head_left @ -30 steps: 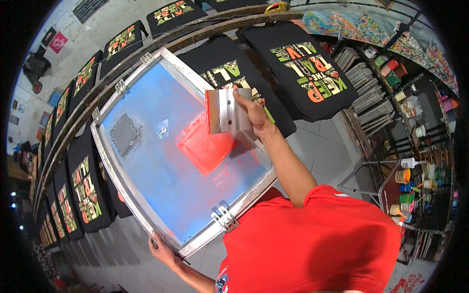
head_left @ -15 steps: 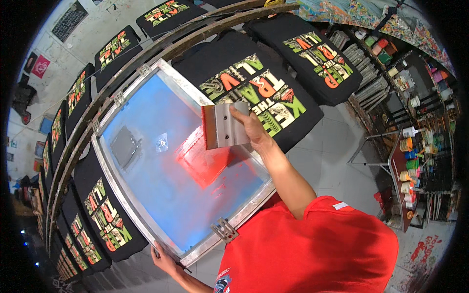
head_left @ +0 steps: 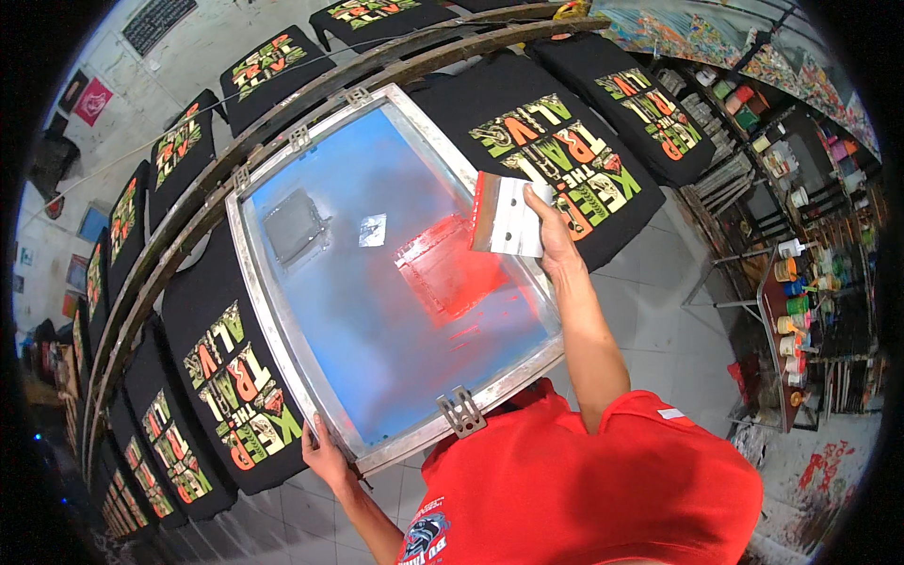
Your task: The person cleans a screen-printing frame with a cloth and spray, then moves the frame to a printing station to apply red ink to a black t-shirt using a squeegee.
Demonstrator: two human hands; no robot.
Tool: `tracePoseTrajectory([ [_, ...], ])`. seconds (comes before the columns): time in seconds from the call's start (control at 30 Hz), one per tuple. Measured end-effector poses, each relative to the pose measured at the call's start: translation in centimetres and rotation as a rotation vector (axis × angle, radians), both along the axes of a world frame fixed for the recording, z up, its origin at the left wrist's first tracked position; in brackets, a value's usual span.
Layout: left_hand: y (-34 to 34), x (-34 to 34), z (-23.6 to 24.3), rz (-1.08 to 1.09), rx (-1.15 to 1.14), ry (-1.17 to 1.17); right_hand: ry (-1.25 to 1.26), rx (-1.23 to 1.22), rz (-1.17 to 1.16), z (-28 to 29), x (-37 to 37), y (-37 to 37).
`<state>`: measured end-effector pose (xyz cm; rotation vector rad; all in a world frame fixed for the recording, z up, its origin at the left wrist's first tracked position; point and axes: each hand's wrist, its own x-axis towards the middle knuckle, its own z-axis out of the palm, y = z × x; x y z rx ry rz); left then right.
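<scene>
A screen-printing frame (head_left: 275,325) with a pale metal rim and blue mesh (head_left: 348,301) lies tilted before me. On its mesh are a wet red ink patch (head_left: 443,273), a grey taped patch (head_left: 295,228) and a small clear patch (head_left: 373,231). My right hand (head_left: 557,231) grips a wide squeegee (head_left: 513,217) with a metal holder and red ink along its blade, held above the frame's right side. At the near left corner, my left hand (head_left: 327,459) has its fingers closed on the rim.
Black printed T-shirts (head_left: 574,155) lie on boards around a curved rail (head_left: 141,273), one more shirt (head_left: 240,395) being left of the frame. Ink pots (head_left: 789,325) stand on a small table at right, near shelves of stacked screens (head_left: 725,184). A metal hinge clamp (head_left: 461,411) sits on the near rim.
The whole view has shifted, so the scene sits further right and higher. My right hand with the squeegee has moved right, off the red patch toward the frame's right rim. My left hand stays at the corner.
</scene>
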<state>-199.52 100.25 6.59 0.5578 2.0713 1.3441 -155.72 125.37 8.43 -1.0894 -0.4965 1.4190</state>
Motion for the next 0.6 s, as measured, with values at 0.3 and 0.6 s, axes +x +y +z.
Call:
tracePoseTrajectory([
  [0.3, -1.6, -0.7, -0.7, 0.028, 0.064, 0.022, 0.012, -0.024, -0.026, 1.6, -0.9, -2.1],
  [0.6, -2.2, -0.5, 0.3, 0.043, 0.074, -0.036, 0.013, -0.012, -0.051, 0.7, -0.7, -2.5],
])
